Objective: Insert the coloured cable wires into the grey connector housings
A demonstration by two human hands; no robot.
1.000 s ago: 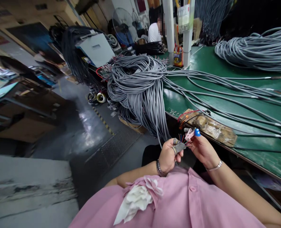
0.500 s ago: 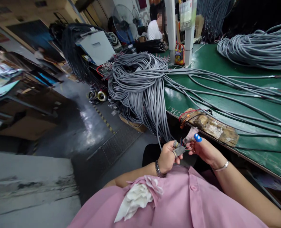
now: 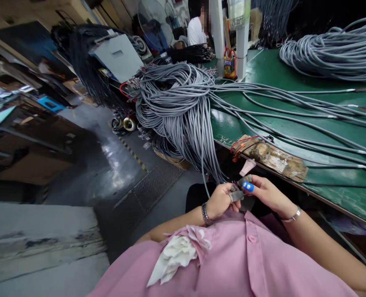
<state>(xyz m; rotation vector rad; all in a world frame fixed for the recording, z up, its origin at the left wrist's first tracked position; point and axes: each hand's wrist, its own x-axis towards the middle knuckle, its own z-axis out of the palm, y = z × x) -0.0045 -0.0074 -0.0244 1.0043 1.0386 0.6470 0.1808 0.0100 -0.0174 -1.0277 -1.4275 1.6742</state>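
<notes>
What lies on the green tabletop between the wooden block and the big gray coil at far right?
Several gray cables stretch across the green tabletop between the wooden block and the big coil, as the head view shows.

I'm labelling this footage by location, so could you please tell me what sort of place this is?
Probably a cable workshop: a large bundle of grey cables hangs over the edge of a green workbench, a coil of grey cable lies on it, and a striped line marks the floor.
</notes>
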